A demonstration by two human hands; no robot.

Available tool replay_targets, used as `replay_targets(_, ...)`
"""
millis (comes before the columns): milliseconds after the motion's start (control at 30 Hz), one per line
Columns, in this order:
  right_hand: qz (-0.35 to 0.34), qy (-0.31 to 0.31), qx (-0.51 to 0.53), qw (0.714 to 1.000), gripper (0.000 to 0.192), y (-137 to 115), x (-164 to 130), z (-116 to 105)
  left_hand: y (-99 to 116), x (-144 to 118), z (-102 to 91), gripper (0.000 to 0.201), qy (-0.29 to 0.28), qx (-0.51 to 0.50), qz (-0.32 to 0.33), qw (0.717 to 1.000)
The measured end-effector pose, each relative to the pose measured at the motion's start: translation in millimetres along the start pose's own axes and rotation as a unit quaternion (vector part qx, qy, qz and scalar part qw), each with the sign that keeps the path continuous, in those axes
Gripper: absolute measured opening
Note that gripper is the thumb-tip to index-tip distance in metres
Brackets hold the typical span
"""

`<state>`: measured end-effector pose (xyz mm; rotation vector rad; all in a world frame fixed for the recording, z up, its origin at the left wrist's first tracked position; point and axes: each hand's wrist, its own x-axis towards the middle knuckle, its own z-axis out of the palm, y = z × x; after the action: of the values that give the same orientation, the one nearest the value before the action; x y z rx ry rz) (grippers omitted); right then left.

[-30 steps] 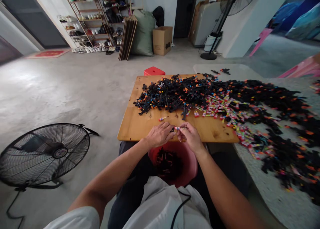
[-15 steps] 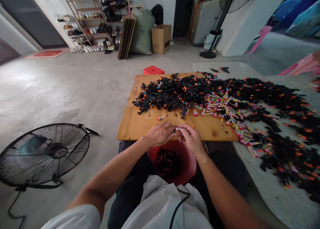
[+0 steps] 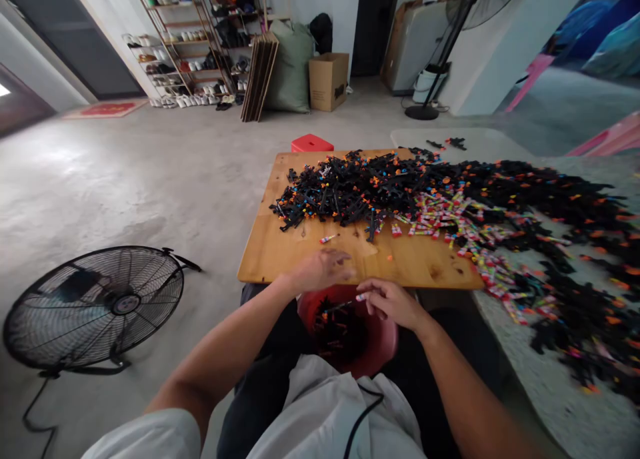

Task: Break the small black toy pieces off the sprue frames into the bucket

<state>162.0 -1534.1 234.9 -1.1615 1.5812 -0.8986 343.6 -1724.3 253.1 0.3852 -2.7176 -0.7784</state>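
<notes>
My left hand (image 3: 323, 270) hovers over the front edge of the wooden board, fingers stretched out and slightly blurred, with nothing seen in them. Between the thumb and fingers of my right hand (image 3: 393, 303) is a small printed tube (image 3: 361, 297), mostly covered by the fingers. Below both hands, a red bucket (image 3: 385, 335) sits between my knees. One black toy gun piece (image 3: 340, 307) with an orange bit shows in its upper part, above other dark pieces. A single printed tube (image 3: 328, 239) lies alone on the wooden board (image 3: 265, 249).
Black toy guns (image 3: 350, 189) with orange and blue bits are heaped along the board's back and onto the stone-like table (image 3: 565, 392) at right. Printed tubes (image 3: 450, 215) lie piled beside them. A floor fan (image 3: 95, 309) stands left; a red stool (image 3: 312, 143) sits behind the board.
My hands have come apart: the left has opened, and the right has drawn down over the bucket with a tube. A black toy gun piece now shows in the bucket's upper part.
</notes>
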Motion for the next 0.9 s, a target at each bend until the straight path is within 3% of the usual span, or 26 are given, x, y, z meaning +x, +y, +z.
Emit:
replay_targets(100,0.006,0.001,-0.087,0.996,0.03,-4,2,-4,-29,16,-5.1,0.029,0.115,0.065,-0.078,0.988)
replay_targets(233,-0.059,0.146,-0.176,0.972,0.027,-14,35,-6,-58,30,-11.1,0.02,0.19,0.111,-0.166,0.961)
replay_targets(333,-0.1,0.214,-0.275,0.932,0.03,-29,74,3,-72,29,-23.9,0.024,0.284,0.152,-0.256,0.911)
replay_targets(433,-0.117,0.203,-0.387,0.892,0.039,-48,113,18,-87,22,-40.5,0.035,0.269,0.167,-0.325,0.891)
replay_targets(500,-0.097,0.185,-0.438,0.875,0.036,-59,132,27,-98,17,-49.6,0.039,0.223,0.142,-0.332,0.905)
replay_targets(567,-0.074,0.169,-0.465,0.866,0.032,-63,145,33,-106,11,-55.5,0.031,0.208,0.103,-0.305,0.924)
replay_targets(667,-0.078,0.183,-0.443,0.874,0.032,-56,150,35,-109,3,-57.3,0.012,0.239,0.003,-0.285,0.928)
replay_targets(733,-0.107,0.216,-0.359,0.902,0.03,-46,146,35,-104,-1,-52.8,0.007,0.254,-0.144,-0.293,0.91)
replay_targets(800,-0.123,0.235,-0.223,0.938,0.028,-36,138,38,-95,-1,-43.8,0.016,0.253,-0.351,-0.283,0.856)
replay_targets(900,-0.1,0.216,-0.013,0.971,0.036,-26,122,48,-74,4,-25.8,0.028,0.235,-0.601,-0.237,0.727)
